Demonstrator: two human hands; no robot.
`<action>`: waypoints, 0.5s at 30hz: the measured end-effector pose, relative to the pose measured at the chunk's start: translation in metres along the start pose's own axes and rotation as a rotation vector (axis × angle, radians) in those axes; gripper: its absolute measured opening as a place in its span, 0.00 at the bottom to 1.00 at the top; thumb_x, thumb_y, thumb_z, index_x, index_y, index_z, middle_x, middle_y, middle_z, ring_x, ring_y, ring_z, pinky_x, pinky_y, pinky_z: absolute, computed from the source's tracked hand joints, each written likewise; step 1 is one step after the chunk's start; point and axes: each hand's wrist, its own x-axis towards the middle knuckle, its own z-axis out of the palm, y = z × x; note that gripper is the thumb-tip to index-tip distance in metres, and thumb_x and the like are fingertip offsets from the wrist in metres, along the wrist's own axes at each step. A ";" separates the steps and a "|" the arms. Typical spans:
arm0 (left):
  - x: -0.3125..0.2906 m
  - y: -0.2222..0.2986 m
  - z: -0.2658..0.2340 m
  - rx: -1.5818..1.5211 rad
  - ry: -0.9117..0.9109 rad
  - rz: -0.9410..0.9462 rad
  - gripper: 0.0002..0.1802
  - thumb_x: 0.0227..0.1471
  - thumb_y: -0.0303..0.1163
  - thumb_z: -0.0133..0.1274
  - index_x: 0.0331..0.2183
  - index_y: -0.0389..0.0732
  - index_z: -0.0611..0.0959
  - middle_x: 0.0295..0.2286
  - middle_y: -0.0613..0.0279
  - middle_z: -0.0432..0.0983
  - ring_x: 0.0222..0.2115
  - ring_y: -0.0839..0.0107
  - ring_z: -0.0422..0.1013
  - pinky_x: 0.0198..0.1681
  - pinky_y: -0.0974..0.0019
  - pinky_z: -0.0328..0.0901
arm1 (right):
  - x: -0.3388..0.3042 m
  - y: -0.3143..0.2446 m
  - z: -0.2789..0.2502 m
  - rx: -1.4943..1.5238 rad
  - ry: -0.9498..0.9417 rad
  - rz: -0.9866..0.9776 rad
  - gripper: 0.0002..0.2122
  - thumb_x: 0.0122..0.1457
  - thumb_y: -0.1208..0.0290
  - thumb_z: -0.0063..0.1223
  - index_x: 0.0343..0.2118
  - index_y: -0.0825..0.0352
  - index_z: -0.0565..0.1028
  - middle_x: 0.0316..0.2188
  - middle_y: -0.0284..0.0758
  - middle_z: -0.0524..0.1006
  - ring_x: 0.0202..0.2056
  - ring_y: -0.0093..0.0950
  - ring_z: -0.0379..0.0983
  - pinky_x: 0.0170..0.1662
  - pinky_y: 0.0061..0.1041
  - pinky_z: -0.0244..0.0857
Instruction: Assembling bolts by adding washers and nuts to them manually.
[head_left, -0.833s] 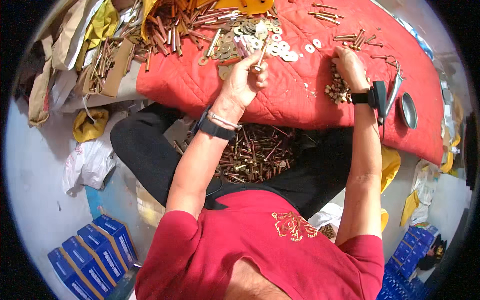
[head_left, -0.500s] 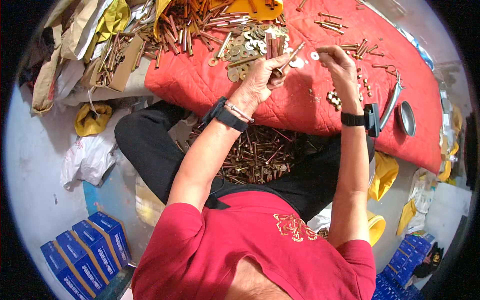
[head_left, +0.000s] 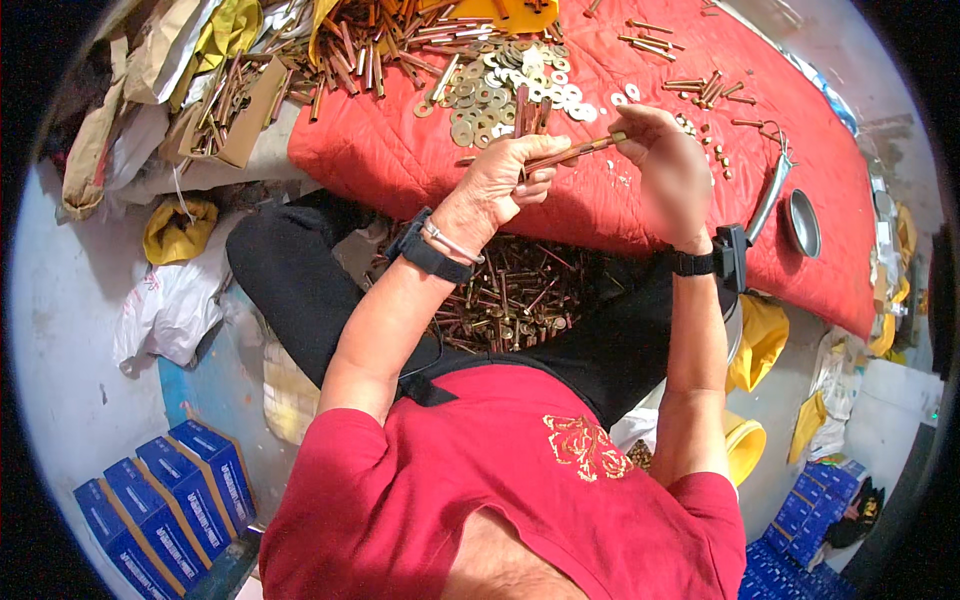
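My left hand [head_left: 495, 182] is closed around a few copper-coloured metal pieces. One is a long bolt [head_left: 590, 148], lying slantwise with its tip toward the right. Tubes [head_left: 533, 112] stick up from the same grip. At the bolt's tip sits a small brass-coloured nut [head_left: 618, 136], and the fingers of my right hand [head_left: 676, 178] meet it there. That hand is partly smeared. Behind the left hand lies a spread of flat washers [head_left: 490, 98]. Loose nuts [head_left: 722, 158] lie on the red quilted cover beyond my right hand.
The red cover [head_left: 400, 160] carries a heap of copper-coloured tubes [head_left: 365, 60] and scattered bolts [head_left: 708, 92]. A metal scoop [head_left: 803, 223] lies at the right. Between my legs is a pile of bolts [head_left: 515, 300]. Blue boxes [head_left: 215, 470] stand lower left, a cardboard box [head_left: 245, 120] upper left.
The right hand has come down and in to the bolt's tip, where it was apart before. The left hand has shifted slightly left and down, and the bolt now lies flatter.
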 end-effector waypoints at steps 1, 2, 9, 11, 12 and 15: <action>-0.003 0.001 0.001 0.028 -0.006 0.011 0.10 0.53 0.34 0.51 0.28 0.37 0.76 0.11 0.76 0.58 0.09 0.87 0.52 0.10 0.81 0.45 | -0.001 -0.002 0.000 -0.131 -0.022 -0.038 0.08 0.57 0.80 0.48 0.39 0.69 0.72 0.29 0.30 0.73 0.31 0.18 0.69 0.35 0.16 0.64; -0.005 -0.001 0.005 0.029 -0.005 0.014 0.10 0.53 0.34 0.51 0.28 0.37 0.76 0.11 0.76 0.58 0.09 0.87 0.52 0.10 0.81 0.45 | -0.001 -0.004 -0.001 -0.130 -0.023 -0.040 0.08 0.57 0.80 0.48 0.39 0.69 0.72 0.29 0.30 0.73 0.31 0.18 0.69 0.35 0.16 0.64; 0.005 -0.009 -0.007 0.462 0.151 0.400 0.09 0.51 0.34 0.53 0.24 0.42 0.76 0.13 0.76 0.62 0.12 0.85 0.55 0.13 0.79 0.47 | 0.000 -0.004 0.011 -0.308 -0.074 0.147 0.13 0.62 0.64 0.42 0.27 0.69 0.71 0.16 0.31 0.69 0.19 0.19 0.64 0.23 0.21 0.58; 0.015 -0.004 -0.021 0.489 0.061 0.380 0.10 0.50 0.34 0.53 0.21 0.42 0.75 0.14 0.74 0.63 0.13 0.85 0.55 0.14 0.78 0.47 | 0.006 -0.003 0.011 -0.455 -0.096 0.097 0.13 0.62 0.64 0.42 0.27 0.68 0.71 0.17 0.31 0.69 0.19 0.19 0.64 0.23 0.21 0.58; 0.019 -0.001 -0.023 0.486 0.062 0.378 0.10 0.50 0.34 0.53 0.21 0.42 0.75 0.14 0.74 0.63 0.13 0.85 0.55 0.14 0.78 0.47 | 0.007 -0.003 0.008 -0.609 -0.112 0.057 0.13 0.62 0.63 0.42 0.27 0.68 0.71 0.17 0.30 0.70 0.20 0.19 0.65 0.23 0.21 0.58; 0.025 0.003 -0.030 0.520 0.013 0.399 0.09 0.50 0.34 0.54 0.23 0.41 0.76 0.15 0.75 0.62 0.14 0.83 0.54 0.17 0.76 0.48 | 0.015 -0.004 -0.001 -0.532 -0.207 0.297 0.21 0.62 0.54 0.38 0.29 0.70 0.72 0.18 0.29 0.72 0.20 0.22 0.66 0.23 0.23 0.59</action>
